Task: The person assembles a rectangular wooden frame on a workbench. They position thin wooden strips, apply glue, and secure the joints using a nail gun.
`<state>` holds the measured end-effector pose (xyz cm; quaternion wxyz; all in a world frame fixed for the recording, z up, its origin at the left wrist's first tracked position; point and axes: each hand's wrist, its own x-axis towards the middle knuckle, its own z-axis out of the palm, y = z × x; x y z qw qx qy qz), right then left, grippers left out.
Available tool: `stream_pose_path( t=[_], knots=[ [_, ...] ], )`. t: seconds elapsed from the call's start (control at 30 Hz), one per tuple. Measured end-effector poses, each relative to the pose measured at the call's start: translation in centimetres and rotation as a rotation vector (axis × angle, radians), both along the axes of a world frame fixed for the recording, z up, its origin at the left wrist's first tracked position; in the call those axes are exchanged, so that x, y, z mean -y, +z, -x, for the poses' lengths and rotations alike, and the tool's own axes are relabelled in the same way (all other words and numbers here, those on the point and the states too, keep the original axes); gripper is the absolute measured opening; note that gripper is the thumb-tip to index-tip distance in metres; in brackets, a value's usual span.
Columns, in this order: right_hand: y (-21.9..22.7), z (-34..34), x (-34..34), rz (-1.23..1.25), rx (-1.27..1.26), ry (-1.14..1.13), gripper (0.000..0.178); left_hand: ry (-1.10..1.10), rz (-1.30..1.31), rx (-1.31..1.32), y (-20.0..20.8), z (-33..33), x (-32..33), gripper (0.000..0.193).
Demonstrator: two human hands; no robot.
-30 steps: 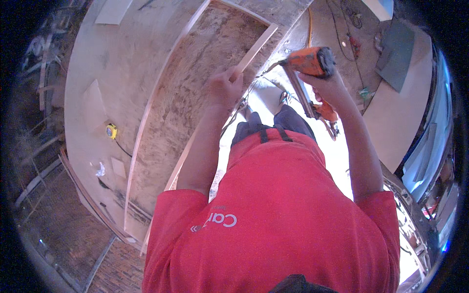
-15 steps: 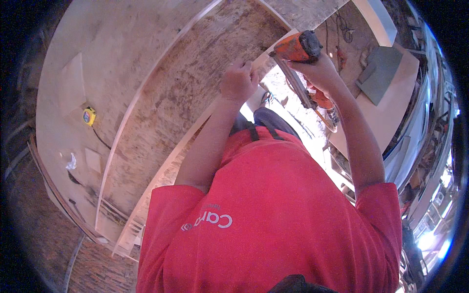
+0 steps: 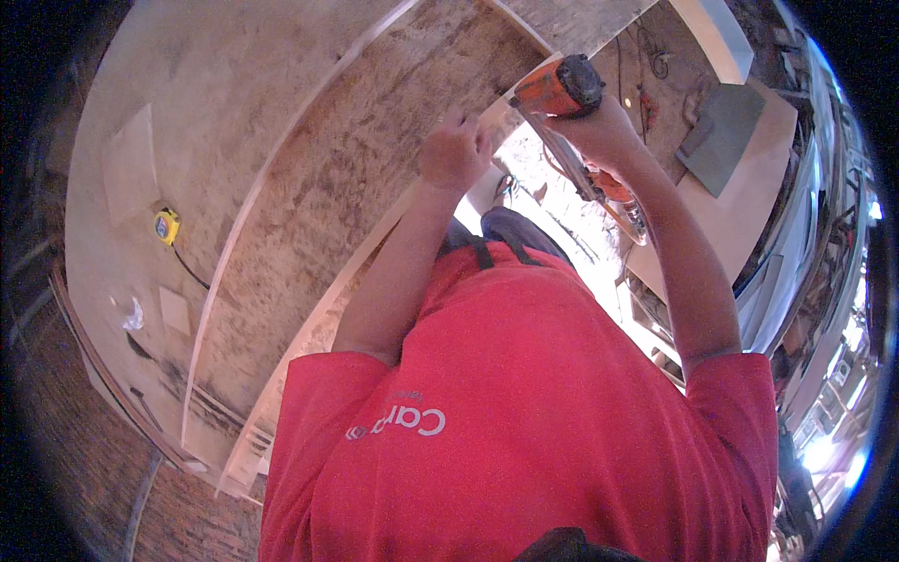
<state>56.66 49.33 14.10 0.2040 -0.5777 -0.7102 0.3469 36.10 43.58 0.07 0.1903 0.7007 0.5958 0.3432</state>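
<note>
My right hand [image 3: 604,136] is wrapped around the grip of an orange and black nail gun [image 3: 552,89]. Its nose rests at or just over the near wooden strip [image 3: 361,248] of a long frame; I cannot tell whether it touches. A short way to the left, my left hand [image 3: 456,155] is closed over that same strip, its fingertips partly hidden. The strip runs along the near edge of a stained wooden panel [image 3: 309,197]. A second, pale strip [image 3: 248,211] lies parallel farther left, and a short crosspiece [image 3: 520,26] joins at the far end.
A yellow tape measure [image 3: 167,225] lies on the pale board at left, near a crumpled white scrap [image 3: 134,314]. To the right, a grey-green sheet [image 3: 726,140] rests on another board [image 3: 763,178]. Stacked sheets and clutter line the far right. A shoe [image 3: 506,187] shows below the frame.
The nail gun and my right hand have shifted slightly left and up along the strip. My left hand keeps its place on the strip, moving only a little with the view.
</note>
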Motion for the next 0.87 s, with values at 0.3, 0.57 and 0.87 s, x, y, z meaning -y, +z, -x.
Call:
stream_pose_path(
  t=[0.3, 0.57, 0.87],
  knots=[
    [1.9, -2.6, 2.2, 0.470, -0.050, -0.444, 0.042, 0.023, 0.011, -0.082, 0.9, 1.0, 0.8, 0.023],
    [0.7, -4.6, 7.0, 0.328, -0.048, -0.439, 0.034, 0.054, 0.170, -0.047, 3.4, 3.5, 3.7, 0.019],
    [-0.5, -5.8, 10.3, 0.333, -0.171, -0.522, 0.038, 0.005, 0.220, -0.085, 3.3, 3.6, 3.5, 0.017]
  ],
)
